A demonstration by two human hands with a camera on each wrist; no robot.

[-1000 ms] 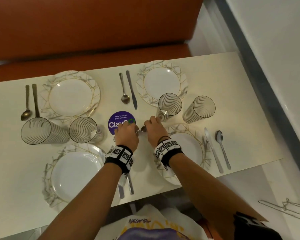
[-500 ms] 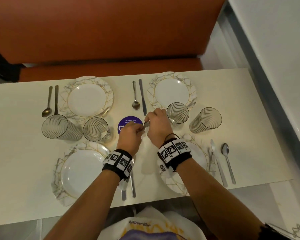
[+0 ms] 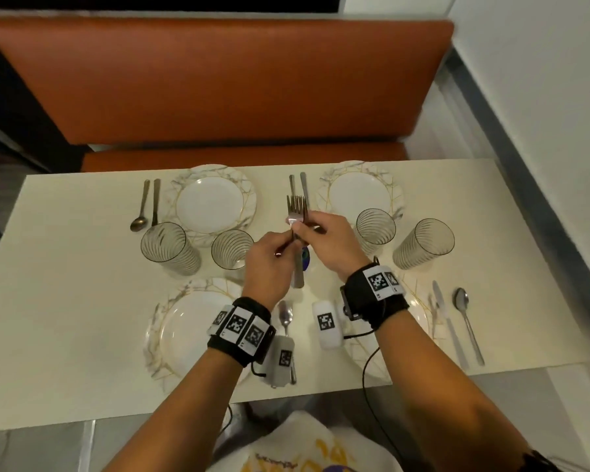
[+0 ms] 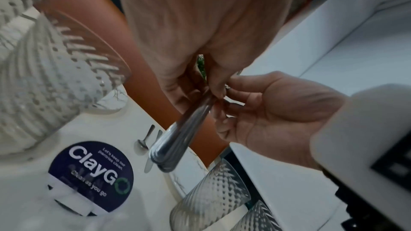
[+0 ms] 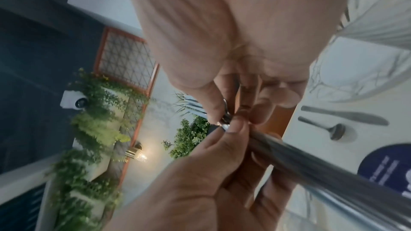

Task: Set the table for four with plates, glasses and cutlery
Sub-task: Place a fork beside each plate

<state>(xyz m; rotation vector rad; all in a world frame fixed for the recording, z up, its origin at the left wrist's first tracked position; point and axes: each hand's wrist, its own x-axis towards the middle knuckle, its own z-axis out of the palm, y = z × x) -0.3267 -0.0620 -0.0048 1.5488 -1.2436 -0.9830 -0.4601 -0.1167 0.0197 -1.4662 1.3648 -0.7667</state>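
Forks (image 3: 296, 212) bunched btwn both hands, left hand (image 3: 269, 264) & right hand (image 3: 331, 243) pinching them, above table (image 3: 82, 301).

Four plates (image 3: 215, 202), four glasses (image 3: 169, 248), four spoons (image 3: 139, 223), at least three knives (image 3: 440, 301), and a bunch of forks (image 3: 296, 209), number unclear

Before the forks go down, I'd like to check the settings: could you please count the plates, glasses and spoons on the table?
Plates: 4
Glasses: 4
Spoons: 4
Total: 12
The bunch of forks, held above the table, is not counted.
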